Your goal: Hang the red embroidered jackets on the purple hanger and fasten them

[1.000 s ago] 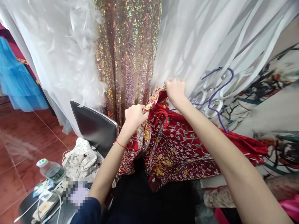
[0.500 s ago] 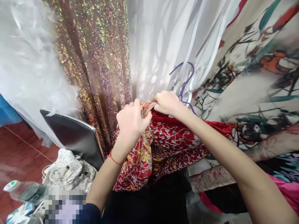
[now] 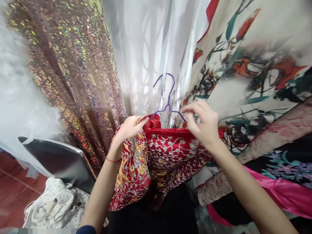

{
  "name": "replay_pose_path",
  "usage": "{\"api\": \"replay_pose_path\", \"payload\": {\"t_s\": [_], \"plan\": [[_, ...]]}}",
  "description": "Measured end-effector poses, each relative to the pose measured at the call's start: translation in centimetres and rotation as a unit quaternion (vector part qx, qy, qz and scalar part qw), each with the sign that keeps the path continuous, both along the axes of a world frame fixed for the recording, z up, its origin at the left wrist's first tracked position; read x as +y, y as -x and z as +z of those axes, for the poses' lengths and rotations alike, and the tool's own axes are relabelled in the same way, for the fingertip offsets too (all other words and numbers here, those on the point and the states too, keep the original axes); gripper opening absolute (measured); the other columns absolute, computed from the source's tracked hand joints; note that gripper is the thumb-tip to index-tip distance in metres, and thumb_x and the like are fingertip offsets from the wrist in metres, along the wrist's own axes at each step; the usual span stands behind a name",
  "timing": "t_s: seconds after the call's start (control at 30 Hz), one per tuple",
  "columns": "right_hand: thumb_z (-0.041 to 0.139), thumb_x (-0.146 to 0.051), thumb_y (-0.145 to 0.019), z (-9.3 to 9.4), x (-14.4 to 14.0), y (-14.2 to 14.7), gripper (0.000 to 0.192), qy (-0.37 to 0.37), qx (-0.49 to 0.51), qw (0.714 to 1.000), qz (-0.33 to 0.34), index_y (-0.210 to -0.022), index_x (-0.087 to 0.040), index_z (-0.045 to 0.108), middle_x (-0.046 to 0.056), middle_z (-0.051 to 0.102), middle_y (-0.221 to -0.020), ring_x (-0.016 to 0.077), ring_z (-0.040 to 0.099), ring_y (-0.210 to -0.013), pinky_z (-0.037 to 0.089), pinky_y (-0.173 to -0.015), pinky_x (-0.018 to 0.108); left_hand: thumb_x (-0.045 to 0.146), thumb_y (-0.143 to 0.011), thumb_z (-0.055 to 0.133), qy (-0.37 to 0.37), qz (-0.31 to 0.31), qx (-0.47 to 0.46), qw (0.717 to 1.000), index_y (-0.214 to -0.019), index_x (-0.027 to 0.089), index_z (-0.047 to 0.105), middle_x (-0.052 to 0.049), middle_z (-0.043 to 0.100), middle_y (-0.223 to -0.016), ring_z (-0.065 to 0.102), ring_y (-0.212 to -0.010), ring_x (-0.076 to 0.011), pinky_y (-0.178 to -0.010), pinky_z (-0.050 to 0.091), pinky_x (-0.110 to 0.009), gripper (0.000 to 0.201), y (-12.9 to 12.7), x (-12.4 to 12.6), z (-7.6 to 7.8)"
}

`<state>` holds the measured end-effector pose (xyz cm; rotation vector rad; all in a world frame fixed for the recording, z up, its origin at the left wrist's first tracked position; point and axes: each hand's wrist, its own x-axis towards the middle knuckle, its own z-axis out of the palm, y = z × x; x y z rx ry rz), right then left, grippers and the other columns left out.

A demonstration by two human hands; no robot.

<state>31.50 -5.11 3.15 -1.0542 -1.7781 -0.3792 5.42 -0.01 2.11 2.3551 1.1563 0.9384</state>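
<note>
A red garment with silver and gold embroidery hangs in front of me, over my dark lap. My left hand is closed on its left shoulder edge, thumb on top. Inside the neckline sits a purple wire hanger, its hook upright and its left arm running down to the cloth by my left thumb. My right hand is at the end of the hanger's right arm. Its fingers are curved, with a gap between forefinger and thumb; whether they touch the hanger or cloth cannot be told.
A sequinned fabric and sheer white cloth hang behind. To the right are a floral-print cloth and a bright pink one. At lower left, a dark chair back stands by a white dotted cloth.
My right hand has let go of the garment's left shoulder edge and moved right, to the hanger's right arm. The hanger now shows more fully. My view has shifted right.
</note>
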Motion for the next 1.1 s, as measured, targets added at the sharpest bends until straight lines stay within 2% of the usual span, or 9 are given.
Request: {"api": "replay_pose_path", "payload": {"t_s": [0.07, 0.2, 0.27, 0.4, 0.57, 0.7, 0.87, 1.0, 1.1], "plan": [[0.049, -0.031, -0.087, 0.3, 0.0, -2.3, 0.021, 0.198, 0.061, 0.978, 0.022, -0.085, -0.022, 0.069, 0.007, 0.07, -0.076, 0.0211, 0.064, -0.069, 0.052, -0.069, 0.039, 0.051, -0.092, 0.043, 0.014, -0.027, -0.016, 0.999, -0.062, 0.019, 0.05, 0.001, 0.05, -0.061, 0.041, -0.061, -0.012, -0.06, 0.036, -0.026, 0.044, -0.5, 0.5, 0.8], [0.053, -0.057, -0.087, 1.9, 0.9, -4.1, 0.042, 0.495, -0.023, 0.85, 0.18, -0.095, -0.02, 0.071, 0.005, 0.071, -0.079, 0.0152, 0.059, -0.063, 0.048, -0.061, 0.031, 0.051, -0.091, 0.047, 0.043, -0.121, -0.042, 0.991, -0.065, 0.019, 0.052, 0.001, 0.051, -0.061, 0.042, -0.06, -0.0115, -0.059, 0.04, -0.026, 0.041, -2.1, 1.5, 3.0], [0.058, -0.066, -0.081, 2.4, 1.5, -3.5, 0.049, 0.518, -0.08, 0.83, 0.192, -0.086, -0.019, 0.07, 0.003, 0.068, -0.076, 0.0132, 0.053, -0.062, 0.044, -0.059, 0.029, 0.052, -0.091, 0.048, 0.065, -0.168, -0.057, 0.982, -0.066, 0.019, 0.055, 0.0, 0.055, -0.063, 0.046, -0.062, -0.0119, -0.063, 0.044, -0.026, 0.042, -3.0, 2.0, 4.0], [0.053, -0.077, -0.079, 1.8, 2.5, -1.4, 0.061, 0.466, -0.121, 0.865, 0.142, -0.061, -0.018, 0.052, 0.0, 0.052, -0.061, 0.012, 0.043, -0.059, 0.038, -0.059, 0.029, 0.058, -0.093, 0.044, 0.105, -0.206, -0.083, 0.969, -0.067, 0.019, 0.058, -0.003, 0.06, -0.065, 0.054, -0.066, -0.0135, -0.067, 0.048, -0.027, 0.049, -4.3, 2.4, 4.5], [0.044, -0.07, -0.087, 0.5, 2.1, -1.9, 0.056, 0.432, -0.081, 0.888, 0.136, -0.076, -0.018, 0.06, 0.005, 0.065, -0.075, 0.0184, 0.055, -0.069, 0.046, -0.07, 0.032, 0.061, -0.095, 0.044, 0.055, -0.124, -0.081, 0.987, -0.07, 0.02, 0.056, -0.002, 0.059, -0.067, 0.055, -0.066, -0.0144, -0.066, 0.047, -0.029, 0.05, -5.0, 1.3, 3.0], [0.038, -0.049, -0.097, -0.6, -0.5, -2.6, 0.039, 0.373, -0.027, 0.922, 0.106, -0.097, -0.02, 0.064, 0.007, 0.073, -0.099, 0.0236, 0.066, -0.094, 0.048, -0.087, 0.032, 0.045, -0.092, 0.06, -0.16, 0.071, -0.065, 0.982, -0.098, 0.019, 0.061, -0.007, 0.068, -0.097, 0.063, -0.097, -0.0235, -0.093, 0.048, -0.041, 0.027, -6.0, -1.3, 0.0], [0.031, -0.04, -0.1, -2.1, -2.7, -1.1, 0.034, 0.319, -0.005, 0.946, -0.054, -0.099, -0.021, 0.059, 0.005, 0.068, -0.072, 0.0235, 0.066, -0.067, 0.046, -0.066, 0.03, 0.021, -0.084, 0.071, -0.331, 0.233, -0.176, 0.897, -0.134, 0.019, 0.045, -0.017, 0.051, -0.137, 0.047, -0.134, -0.028, -0.115, 0.038, -0.047, 0.056, -6.9, -7.0, -6.7], [0.03, -0.04, -0.1, -2.4, -2.5, -0.5, 0.031, 0.309, -0.012, 0.949, -0.064, -0.097, -0.022, 0.056, 0.003, 0.065, -0.065, 0.023, 0.064, -0.058, 0.042, -0.06, 0.029, 0.013, -0.082, 0.072, -0.331, 0.263, -0.198, 0.884, -0.119, 0.021, 0.053, -0.009, 0.056, -0.116, 0.059, -0.112, -0.021, -0.104, 0.046, -0.038, 0.043, -6.5, -10.1, -13.2], [0.03, -0.041, -0.101, -2.3, -2.4, -0.7, 0.031, 0.308, -0.006, 0.95, -0.056, -0.096, -0.023, 0.055, 0.003, 0.065, -0.065, 0.0225, 0.064, -0.06, 0.041, -0.06, 0.028, 0.027, -0.078, 0.079, -0.273, 0.347, -0.177, 0.88, -0.134, 0.014, 0.044, -0.019, 0.05, -0.13, 0.052, -0.126, -0.0308, -0.109, 0.043, -0.05, 0.068, -5.5, -9.8, -16.7]]}}
